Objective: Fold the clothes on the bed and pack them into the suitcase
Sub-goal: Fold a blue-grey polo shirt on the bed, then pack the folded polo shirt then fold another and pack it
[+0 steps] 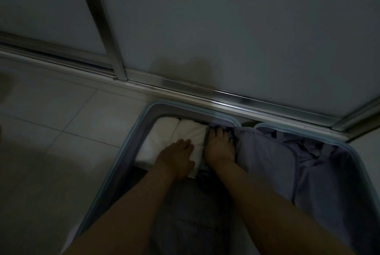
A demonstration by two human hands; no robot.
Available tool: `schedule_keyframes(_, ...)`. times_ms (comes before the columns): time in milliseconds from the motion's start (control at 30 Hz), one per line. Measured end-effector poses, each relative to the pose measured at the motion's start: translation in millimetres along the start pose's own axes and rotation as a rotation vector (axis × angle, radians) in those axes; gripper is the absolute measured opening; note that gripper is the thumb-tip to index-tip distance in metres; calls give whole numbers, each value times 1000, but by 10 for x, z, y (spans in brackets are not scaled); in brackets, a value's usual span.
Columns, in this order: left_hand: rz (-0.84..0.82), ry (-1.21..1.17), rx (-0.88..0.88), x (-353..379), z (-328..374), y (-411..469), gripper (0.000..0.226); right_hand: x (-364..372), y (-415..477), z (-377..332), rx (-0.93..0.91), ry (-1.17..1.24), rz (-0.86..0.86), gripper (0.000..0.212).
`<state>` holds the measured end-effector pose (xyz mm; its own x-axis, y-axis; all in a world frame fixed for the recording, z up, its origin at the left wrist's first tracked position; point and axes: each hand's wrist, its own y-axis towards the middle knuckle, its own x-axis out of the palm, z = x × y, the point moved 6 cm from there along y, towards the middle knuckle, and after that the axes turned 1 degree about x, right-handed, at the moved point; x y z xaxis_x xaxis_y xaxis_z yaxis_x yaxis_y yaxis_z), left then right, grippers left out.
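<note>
An open suitcase (131,137) with a pale blue rim lies on the floor in dim light. Two folded white garments (164,133) sit side by side at the far end of its left half. My left hand (176,156) presses flat on the right white garment. My right hand (219,147) pushes down with spread fingers on a darker folded garment (218,126) wedged beside the white ones. A dark grey garment (191,213) fills the near part of that half, between my forearms. The right half is covered by a loose lilac lining (273,164).
The suitcase lies against the metal bottom track (226,95) of a sliding wardrobe door (226,28). Pale floor tiles (61,131) stretch to the left of the case.
</note>
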<state>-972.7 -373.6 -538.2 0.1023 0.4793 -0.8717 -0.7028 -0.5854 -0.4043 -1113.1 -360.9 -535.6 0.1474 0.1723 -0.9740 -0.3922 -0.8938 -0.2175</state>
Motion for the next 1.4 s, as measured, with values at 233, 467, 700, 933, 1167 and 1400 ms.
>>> schedule_keyframes(233, 175, 172, 28, -135, 32, 169, 56, 60, -469, -89, -85, 156, 93, 86)
schedule_keyframes(467, -32, 187, 6, -89, -155, 368, 69, 272, -215, 80, -41, -86, -197, 77)
schedule_keyframes(700, -4, 166, -48, -15, -199, 408, 69, 218, 64, 62, 19, -144, -176, 77)
schedule_keyframes(933, 358, -62, 46, 128, -174, 109, 83, 372, -422, -51, -36, 29, 93, 71)
schedule_keyframes(1167, 382, -4, -155, 192, -217, 29, 77, 359, -430, -57, -123, 18, 43, 84)
schedule_keyframes(1400, 74, -50, -161, 83, -266, 70, 71, 270, -363, -80, -118, 106, -189, 81)
